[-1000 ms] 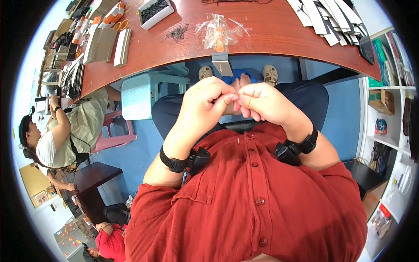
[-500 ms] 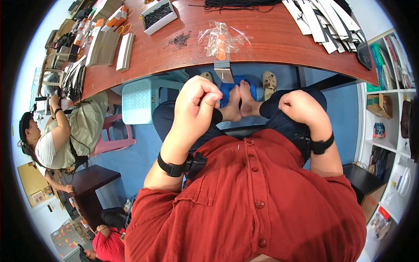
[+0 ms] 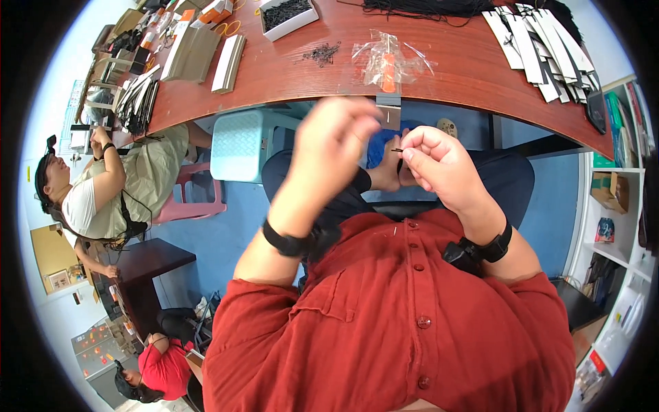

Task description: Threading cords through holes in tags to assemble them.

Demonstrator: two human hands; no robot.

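My right hand (image 3: 441,167) is raised over my lap, its thumb and forefinger pinching a small, thin black piece (image 3: 397,150) whose tip sticks out to the left. My left hand (image 3: 335,147) hovers left of it, smeared by motion, so its fingers do not show clearly. Just beyond the hands, a grey block (image 3: 389,113) hangs at the table's front edge. On the table behind it lies an orange-handled tool (image 3: 388,72) among crumpled clear plastic (image 3: 373,53). To the left of that is a loose heap of small black pieces (image 3: 321,53).
The brown table (image 3: 274,75) carries a white box (image 3: 292,29) of black pieces, grey board stacks (image 3: 192,55), black cords (image 3: 429,5) and white strips (image 3: 527,51). A light blue stool (image 3: 237,145) stands left. Another person (image 3: 103,178) sits farther left; shelves (image 3: 621,226) stand right.
My right hand has come off my thigh toward the middle and now shows a small black piece in its fingertips. The left hand has moved right and is blurred. The view has shifted slightly.
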